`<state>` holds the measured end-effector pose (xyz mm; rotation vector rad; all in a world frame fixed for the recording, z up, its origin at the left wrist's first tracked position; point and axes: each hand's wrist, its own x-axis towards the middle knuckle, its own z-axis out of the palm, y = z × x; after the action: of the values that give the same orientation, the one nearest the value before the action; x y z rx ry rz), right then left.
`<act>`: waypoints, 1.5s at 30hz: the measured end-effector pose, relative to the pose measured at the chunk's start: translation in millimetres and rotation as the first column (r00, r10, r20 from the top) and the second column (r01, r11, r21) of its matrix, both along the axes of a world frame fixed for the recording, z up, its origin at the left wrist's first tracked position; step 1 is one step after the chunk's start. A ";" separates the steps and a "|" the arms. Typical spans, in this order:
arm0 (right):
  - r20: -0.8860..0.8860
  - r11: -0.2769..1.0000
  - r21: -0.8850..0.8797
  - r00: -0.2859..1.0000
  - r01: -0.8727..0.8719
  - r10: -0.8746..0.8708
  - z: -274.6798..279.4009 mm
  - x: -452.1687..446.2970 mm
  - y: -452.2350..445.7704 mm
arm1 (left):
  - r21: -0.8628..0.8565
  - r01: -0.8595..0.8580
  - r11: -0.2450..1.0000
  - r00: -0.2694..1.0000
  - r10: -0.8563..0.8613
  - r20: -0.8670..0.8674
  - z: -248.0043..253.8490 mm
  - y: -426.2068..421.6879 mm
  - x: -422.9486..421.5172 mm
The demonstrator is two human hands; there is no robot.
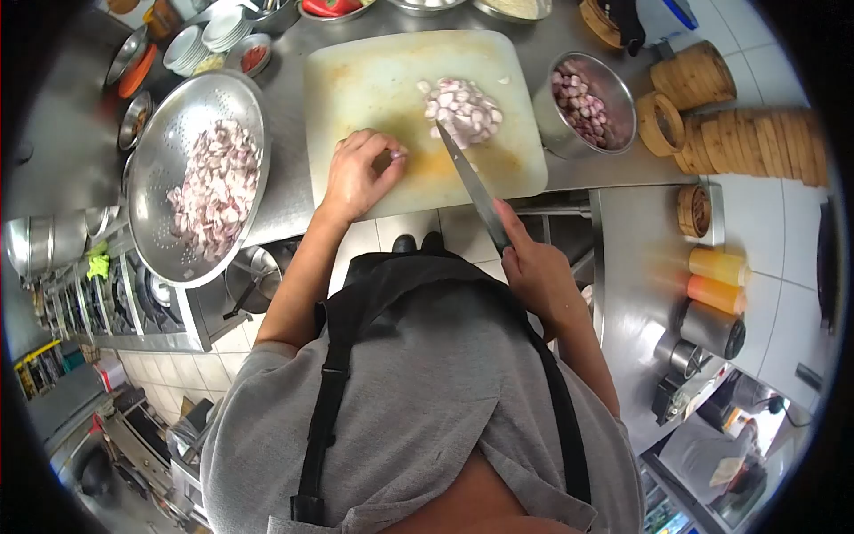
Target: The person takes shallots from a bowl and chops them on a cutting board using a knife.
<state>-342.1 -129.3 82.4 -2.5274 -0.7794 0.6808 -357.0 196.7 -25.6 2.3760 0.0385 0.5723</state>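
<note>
My left hand (358, 169) rests on the left part of the white cutting board (356, 80), its fingertips closed around a small pinkish shallot (398, 155). My right hand (537, 271) grips the handle of a kitchen knife (473, 182) just off the board's front edge. The blade reaches over the board, and its tip is beside a pile of pale cut shallots (463, 111). Left of the board, a large perforated metal colander (147, 191) holds many pinkish-white pieces. At the right of the board stands a metal pot (627, 111) with small purple-pink shallots inside.
Bamboo steamers (756, 142) are stacked at the right, with yellow and orange bottles (717, 280) farther down the side counter. A bowl with red peppers (334, 9), stacked white dishes (227, 28) and other bowls line the back. A stove (133, 294) is at the left.
</note>
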 end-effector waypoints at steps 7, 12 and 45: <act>0.130 0.990 -0.098 0.985 -0.101 0.113 -8.6 0.1 27.8 | -0.117 -0.012 0.993 0.999 0.006 -0.049 -9.6 5.2 2.2; 0.089 0.976 -0.201 0.990 -0.087 0.106 -21.3 1.4 37.8 | -0.087 0.036 0.996 0.999 -0.035 0.016 -12.6 9.2 0.0; 0.103 0.947 -0.295 0.981 -0.129 0.166 4.3 -22.6 45.9 | -0.147 0.024 0.989 0.997 -0.034 -0.066 -10.8 8.1 2.9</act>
<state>-364.7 -83.4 86.7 -2.8182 -0.9864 0.7338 -354.1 204.8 -36.4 2.2489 0.0734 0.4579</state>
